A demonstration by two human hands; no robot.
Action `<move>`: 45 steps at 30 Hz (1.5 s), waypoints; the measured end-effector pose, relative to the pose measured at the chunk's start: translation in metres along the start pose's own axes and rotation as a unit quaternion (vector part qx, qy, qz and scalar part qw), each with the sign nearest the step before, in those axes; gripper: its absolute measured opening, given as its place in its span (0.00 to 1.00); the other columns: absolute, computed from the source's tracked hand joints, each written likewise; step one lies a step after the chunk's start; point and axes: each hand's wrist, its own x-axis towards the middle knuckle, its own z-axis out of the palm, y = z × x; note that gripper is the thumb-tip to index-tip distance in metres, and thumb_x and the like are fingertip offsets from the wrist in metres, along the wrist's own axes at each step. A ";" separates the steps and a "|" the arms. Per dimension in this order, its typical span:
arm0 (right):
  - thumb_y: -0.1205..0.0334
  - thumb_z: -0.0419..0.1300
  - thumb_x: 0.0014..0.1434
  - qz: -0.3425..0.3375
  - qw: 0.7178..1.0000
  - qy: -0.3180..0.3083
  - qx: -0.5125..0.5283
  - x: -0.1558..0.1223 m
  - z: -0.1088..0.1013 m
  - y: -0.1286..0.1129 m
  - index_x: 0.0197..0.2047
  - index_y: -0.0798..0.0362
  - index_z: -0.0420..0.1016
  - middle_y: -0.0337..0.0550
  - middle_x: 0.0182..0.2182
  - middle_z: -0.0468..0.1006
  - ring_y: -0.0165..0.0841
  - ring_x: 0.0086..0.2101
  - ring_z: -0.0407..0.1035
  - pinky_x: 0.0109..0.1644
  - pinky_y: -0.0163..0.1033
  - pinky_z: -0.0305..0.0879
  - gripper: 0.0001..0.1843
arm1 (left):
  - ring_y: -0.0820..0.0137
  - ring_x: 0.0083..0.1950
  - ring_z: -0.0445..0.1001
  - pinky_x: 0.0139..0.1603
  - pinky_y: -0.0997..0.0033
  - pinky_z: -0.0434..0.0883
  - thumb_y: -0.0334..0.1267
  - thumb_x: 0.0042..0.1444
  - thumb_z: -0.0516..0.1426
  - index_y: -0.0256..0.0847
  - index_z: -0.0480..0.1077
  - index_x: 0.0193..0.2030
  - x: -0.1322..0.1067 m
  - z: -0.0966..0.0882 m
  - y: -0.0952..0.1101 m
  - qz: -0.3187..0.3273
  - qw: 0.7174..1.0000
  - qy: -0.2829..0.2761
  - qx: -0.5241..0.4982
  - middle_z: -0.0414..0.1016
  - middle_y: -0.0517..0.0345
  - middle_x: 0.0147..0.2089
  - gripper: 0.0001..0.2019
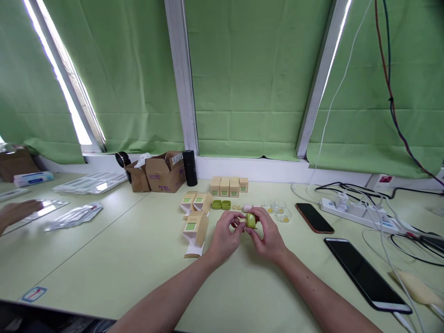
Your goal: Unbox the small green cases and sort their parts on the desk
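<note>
My right hand holds a small glossy olive-green case between thumb and fingers, above the table. My left hand is closed in a pinch at the case's left side; a small pale piece shows at its fingertips, too small to name. Just beyond my hands lie two green cases, some tiny yellowish pieces, a pale pink cylinder and several clear round plastic cups with yellow spots. Left of my left hand are three kraft boxes with open flaps and green windows, the nearest box lying flap towards me.
Several closed kraft boxes stand at the back. A black cylinder and cardboard box are left of them. Two phones, one large black phone, and a cabled power strip lie right. Another person's hand is far left.
</note>
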 end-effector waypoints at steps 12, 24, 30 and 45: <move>0.66 0.57 0.66 -0.006 1.000 -0.011 0.015 -0.003 0.002 0.004 0.65 0.47 0.62 0.55 0.57 0.72 0.45 0.51 0.73 0.47 0.51 0.78 0.25 | 0.70 0.33 0.77 0.38 0.67 0.75 0.37 0.61 0.61 0.40 0.75 0.35 0.002 -0.002 0.005 -0.044 0.997 -0.005 -0.063 0.75 0.57 0.36 0.05; 0.65 0.58 0.67 -0.009 1.000 -0.017 0.010 -0.004 0.003 0.004 0.64 0.47 0.64 0.55 0.55 0.73 0.45 0.49 0.74 0.45 0.50 0.79 0.24 | 0.69 0.31 0.78 0.34 0.67 0.77 0.41 0.56 0.65 0.39 0.75 0.32 0.003 -0.001 0.001 -0.088 0.987 -0.012 -0.131 0.76 0.56 0.33 0.08; 0.66 0.58 0.66 -0.019 1.000 -0.014 -0.007 -0.005 0.002 0.004 0.65 0.46 0.64 0.54 0.56 0.73 0.46 0.51 0.74 0.50 0.54 0.79 0.25 | 0.70 0.30 0.76 0.34 0.69 0.76 0.43 0.55 0.66 0.39 0.73 0.29 0.004 -0.001 0.003 -0.092 0.986 -0.012 -0.135 0.76 0.58 0.31 0.11; 0.60 0.57 0.69 0.051 0.994 0.008 0.093 0.002 0.002 -0.002 0.66 0.45 0.69 0.53 0.57 0.70 0.42 0.54 0.72 0.47 0.45 0.81 0.23 | 0.66 0.33 0.79 0.40 0.65 0.76 0.40 0.58 0.64 0.38 0.77 0.44 0.007 -0.004 0.004 -0.093 0.991 -0.009 -0.100 0.78 0.57 0.31 0.10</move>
